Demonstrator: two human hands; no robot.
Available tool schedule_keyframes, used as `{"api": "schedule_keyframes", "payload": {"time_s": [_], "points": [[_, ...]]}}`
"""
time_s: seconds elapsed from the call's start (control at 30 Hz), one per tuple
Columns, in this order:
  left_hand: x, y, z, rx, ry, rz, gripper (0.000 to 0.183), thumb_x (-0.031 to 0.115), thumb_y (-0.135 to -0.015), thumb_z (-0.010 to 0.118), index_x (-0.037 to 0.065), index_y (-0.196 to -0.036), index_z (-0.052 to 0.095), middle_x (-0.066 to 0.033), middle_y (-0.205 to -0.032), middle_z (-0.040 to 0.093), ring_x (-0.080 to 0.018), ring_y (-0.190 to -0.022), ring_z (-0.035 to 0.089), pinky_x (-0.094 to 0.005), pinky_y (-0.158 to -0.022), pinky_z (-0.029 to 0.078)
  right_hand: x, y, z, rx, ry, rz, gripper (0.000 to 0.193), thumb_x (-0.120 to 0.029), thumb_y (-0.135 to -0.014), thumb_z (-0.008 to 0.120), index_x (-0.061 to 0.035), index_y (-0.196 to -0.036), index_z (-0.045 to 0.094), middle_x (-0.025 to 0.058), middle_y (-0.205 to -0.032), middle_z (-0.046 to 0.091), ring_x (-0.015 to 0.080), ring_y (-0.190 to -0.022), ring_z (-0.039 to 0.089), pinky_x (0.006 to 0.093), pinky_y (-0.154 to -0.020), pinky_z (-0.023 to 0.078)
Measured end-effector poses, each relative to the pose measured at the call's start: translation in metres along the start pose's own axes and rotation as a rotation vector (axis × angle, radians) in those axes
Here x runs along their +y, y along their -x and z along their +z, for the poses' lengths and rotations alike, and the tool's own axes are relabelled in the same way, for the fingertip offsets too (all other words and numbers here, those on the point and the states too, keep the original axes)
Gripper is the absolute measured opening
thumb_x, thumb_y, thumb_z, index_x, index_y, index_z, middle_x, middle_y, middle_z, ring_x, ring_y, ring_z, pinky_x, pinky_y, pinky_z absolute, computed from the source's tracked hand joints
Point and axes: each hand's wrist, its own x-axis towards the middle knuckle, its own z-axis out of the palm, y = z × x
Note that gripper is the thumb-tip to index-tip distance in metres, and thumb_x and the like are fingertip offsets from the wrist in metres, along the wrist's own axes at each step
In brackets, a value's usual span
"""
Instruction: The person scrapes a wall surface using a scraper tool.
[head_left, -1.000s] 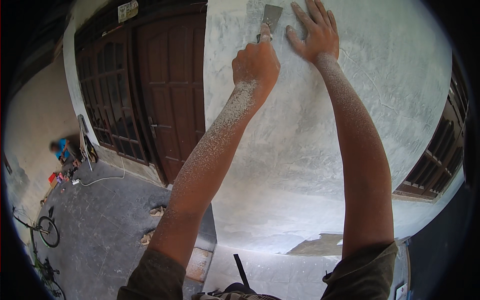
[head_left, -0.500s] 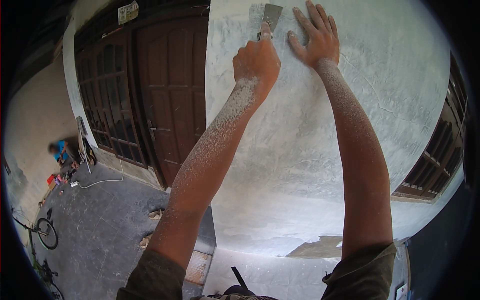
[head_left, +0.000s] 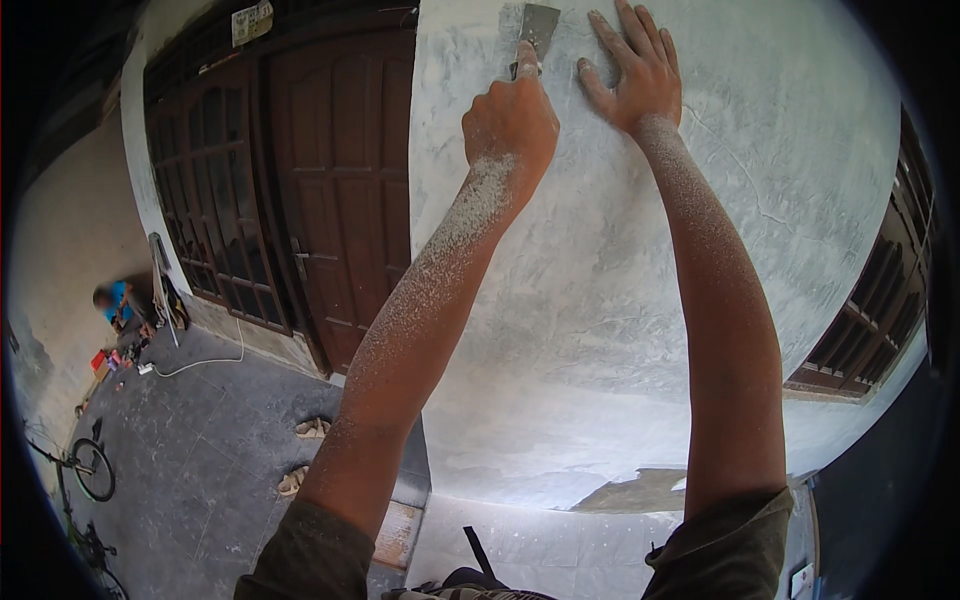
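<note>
1. Gripping, head view: the left hand (head_left: 510, 120) is closed around the handle of a scraper (head_left: 540, 28), its index finger stretched forward onto the metal blade. The fist hides most of the handle.

2. Position of the tool, head view: the scraper stands high on the pale, mottled wall (head_left: 620, 260), near the upper edge of the picture, blade pointing upward. The blade appears to lie against the surface; its exact angle and full edge contact cannot be told.

3. Supporting hand, head view: the right hand (head_left: 640, 85) grasps nothing. It rests on the wall with fingers spread, just to the right of the blade and apart from it.

4. Technique, head view: the extended finger should help to steer the blade and spread pressure evenly. A shallow angle would probably suit best, since a raised corner could gouge the surface. Short, overlapping strokes seem advisable, with the bracing palm kept out of the blade's path.

5. Surface and dust, head view: fine crack-like lines (head_left: 745, 175) run below and to the right of the right hand, where a light touch seems prudent. Pale dust (head_left: 490, 195) coats the left forearm; with both arms raised, turning the face aside from falling particles would be sensible.
</note>
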Motion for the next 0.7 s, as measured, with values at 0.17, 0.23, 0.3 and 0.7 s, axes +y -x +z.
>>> {"api": "schedule_keyframes", "payload": {"time_s": [0.17,0.23,0.3,0.7], "points": [[-0.006,0.009,-0.003,-0.082,-0.001,-0.03,0.047,0.023,-0.099,0.052,0.01,-0.143,0.049,-0.0201,-0.086,0.071,-0.0376,-0.081,0.072,-0.048,-0.071,0.058,-0.002,-0.001,-0.001,0.01,-0.022,0.003,0.066,-0.039,-0.083,0.064,-0.0105,-0.142,0.053,0.0173,-0.158,0.034,0.0339,-0.149,0.026,0.0488,-0.121,0.02],[-0.004,-0.003,-0.001,-0.043,0.0,-0.019,0.047,0.023,-0.099,0.051,0.01,-0.144,0.049,-0.02,-0.086,0.071,-0.0376,-0.08,0.072,-0.0478,-0.071,0.058,-0.002,0.0,-0.001,0.01,-0.025,0.002,0.067,-0.039,-0.083,0.064,-0.0106,-0.142,0.052,0.0172,-0.158,0.034,0.034,-0.148,0.027,0.0489,-0.121,0.02],[-0.003,-0.006,-0.002,-0.005,0.002,-0.006,0.046,0.023,-0.099,0.051,0.011,-0.144,0.049,-0.0198,-0.087,0.071,-0.0375,-0.08,0.072,-0.0476,-0.07,0.058,-0.001,0.0,0.0,0.01,-0.027,0.001,0.067,-0.039,-0.083,0.064,-0.0106,-0.142,0.052,0.0172,-0.158,0.034,0.0341,-0.148,0.027,0.0489,-0.121,0.02],[-0.009,-0.004,-0.007,-0.065,0.007,-0.034,0.047,0.022,-0.099,0.051,0.01,-0.145,0.047,-0.0172,-0.086,0.071,-0.0346,-0.078,0.072,-0.0461,-0.067,0.058,0.0,0.0,0.0,0.001,-0.002,0.002,0.067,-0.039,-0.083,0.064,-0.0105,-0.143,0.052,0.0164,-0.159,0.033,0.0335,-0.149,0.026,0.0486,-0.121,0.02]]}}
